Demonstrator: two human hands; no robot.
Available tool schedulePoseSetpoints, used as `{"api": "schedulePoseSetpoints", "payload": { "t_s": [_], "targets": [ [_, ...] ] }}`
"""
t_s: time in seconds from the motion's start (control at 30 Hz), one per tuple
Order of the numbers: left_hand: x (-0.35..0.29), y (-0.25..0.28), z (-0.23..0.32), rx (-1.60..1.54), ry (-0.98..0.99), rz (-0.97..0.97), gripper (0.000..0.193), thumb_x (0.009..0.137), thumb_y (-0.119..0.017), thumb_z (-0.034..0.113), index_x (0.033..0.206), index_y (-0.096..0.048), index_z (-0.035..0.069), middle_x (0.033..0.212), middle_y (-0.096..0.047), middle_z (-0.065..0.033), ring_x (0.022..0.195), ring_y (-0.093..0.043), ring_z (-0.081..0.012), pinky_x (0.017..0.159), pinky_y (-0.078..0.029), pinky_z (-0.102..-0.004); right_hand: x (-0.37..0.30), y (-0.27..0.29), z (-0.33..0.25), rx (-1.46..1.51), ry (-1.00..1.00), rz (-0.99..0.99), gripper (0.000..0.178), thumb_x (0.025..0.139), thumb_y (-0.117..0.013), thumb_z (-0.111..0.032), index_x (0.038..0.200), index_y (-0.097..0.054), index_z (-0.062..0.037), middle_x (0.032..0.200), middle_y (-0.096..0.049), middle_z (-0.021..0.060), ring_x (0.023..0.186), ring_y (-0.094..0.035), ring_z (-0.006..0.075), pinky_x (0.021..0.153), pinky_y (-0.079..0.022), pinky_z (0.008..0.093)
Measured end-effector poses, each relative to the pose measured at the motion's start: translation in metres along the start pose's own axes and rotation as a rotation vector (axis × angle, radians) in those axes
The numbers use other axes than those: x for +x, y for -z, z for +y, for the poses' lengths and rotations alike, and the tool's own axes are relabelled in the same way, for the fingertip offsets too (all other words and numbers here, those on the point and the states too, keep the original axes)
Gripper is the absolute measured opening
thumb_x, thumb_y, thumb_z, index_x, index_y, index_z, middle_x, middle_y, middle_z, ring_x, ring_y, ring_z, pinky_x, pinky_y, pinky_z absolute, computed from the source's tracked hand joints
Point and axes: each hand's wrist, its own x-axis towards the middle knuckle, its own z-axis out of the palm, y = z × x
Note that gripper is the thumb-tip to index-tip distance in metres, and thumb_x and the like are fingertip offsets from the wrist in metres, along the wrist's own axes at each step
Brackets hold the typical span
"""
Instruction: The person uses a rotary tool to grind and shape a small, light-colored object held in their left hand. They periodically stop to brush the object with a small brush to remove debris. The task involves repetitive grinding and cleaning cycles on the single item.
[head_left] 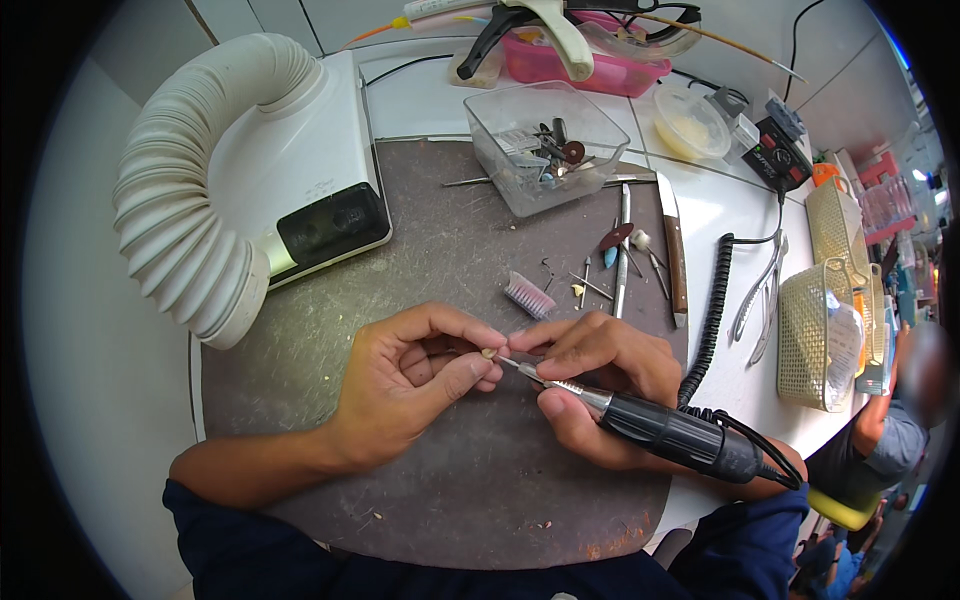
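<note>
Between the thumb and fingertips of my left hand [420, 365] is a small yellowish tooth-like piece [488, 353]. My right hand [610, 375] grips a rotary handpiece [660, 425] with a silver nose and black body, held much like a pen. Its thin bit points left and meets the small piece, or comes very near it; I cannot tell which. A coiled black cord [712, 320] runs from beside the handpiece up to a black control box [777, 155]. Both hands are over the dark scratched work mat [440, 500].
A white dust extractor [330, 130] with a ribbed hose [180, 190] stands at the left. Ahead are a clear bin [545, 150] of small tools, a brush [530, 295], loose bits and a wooden-handled knife [674, 250]. Pliers [762, 295] and baskets [812, 335] lie right. Another person [885, 440] sits beyond.
</note>
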Motion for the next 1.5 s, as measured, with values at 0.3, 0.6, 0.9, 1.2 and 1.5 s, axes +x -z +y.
{"api": "schedulePoseSetpoints", "payload": {
  "t_s": [0.3, 0.6, 0.9, 1.2, 1.5],
  "targets": [
    [0.001, -0.003, 0.001, 0.013, 0.000, 0.018, 0.017, 0.088, -0.062, -0.004, 0.105, -0.058, -0.002, 0.102, -0.062, -0.0125, 0.091, -0.063, -0.0155, 0.081, -0.054, -0.0285, 0.003, -0.006, 0.005, -0.060, 0.042, 0.103, 0.019, 0.073, -0.072, -0.001, 0.090, -0.063, 0.0024, 0.092, -0.068, 0.0196, 0.083, -0.071, 0.0247, 0.074, -0.055, 0.0301],
    [0.002, -0.002, -0.001, 0.007, -0.044, 0.006, 0.016, 0.087, -0.063, -0.006, 0.102, -0.059, -0.003, 0.103, -0.062, -0.0139, 0.093, -0.063, -0.0168, 0.083, -0.054, -0.0292, 0.003, -0.008, 0.008, -0.046, 0.067, 0.097, 0.019, 0.073, -0.072, -0.001, 0.090, -0.064, 0.0021, 0.091, -0.068, 0.0184, 0.082, -0.070, 0.0253, 0.074, -0.054, 0.0300],
    [0.003, 0.003, -0.005, -0.010, -0.078, -0.035, 0.016, 0.087, -0.062, -0.007, 0.103, -0.058, -0.005, 0.106, -0.062, -0.0149, 0.101, -0.063, -0.0180, 0.088, -0.056, -0.0293, 0.005, -0.009, 0.008, -0.036, 0.109, 0.089, 0.021, 0.070, -0.073, 0.001, 0.089, -0.064, 0.0026, 0.088, -0.068, 0.0173, 0.086, -0.069, 0.0264, 0.075, -0.054, 0.0313],
    [0.002, 0.001, -0.002, -0.003, -0.046, -0.033, 0.015, 0.087, -0.062, -0.007, 0.102, -0.057, -0.005, 0.104, -0.063, -0.0156, 0.099, -0.064, -0.0181, 0.087, -0.056, -0.0295, 0.003, -0.010, 0.006, -0.056, 0.105, 0.111, 0.021, 0.070, -0.073, 0.001, 0.088, -0.064, 0.0028, 0.088, -0.067, 0.0185, 0.083, -0.069, 0.0266, 0.072, -0.054, 0.0305],
    [0.003, 0.001, -0.004, -0.007, -0.065, -0.043, 0.015, 0.088, -0.061, -0.007, 0.101, -0.057, -0.004, 0.104, -0.063, -0.0154, 0.099, -0.064, -0.0180, 0.086, -0.056, -0.0294, 0.004, -0.011, 0.006, -0.089, 0.114, 0.108, 0.022, 0.068, -0.074, 0.001, 0.087, -0.063, 0.0028, 0.087, -0.066, 0.0178, 0.082, -0.069, 0.0269, 0.070, -0.054, 0.0303]
  ]
}}
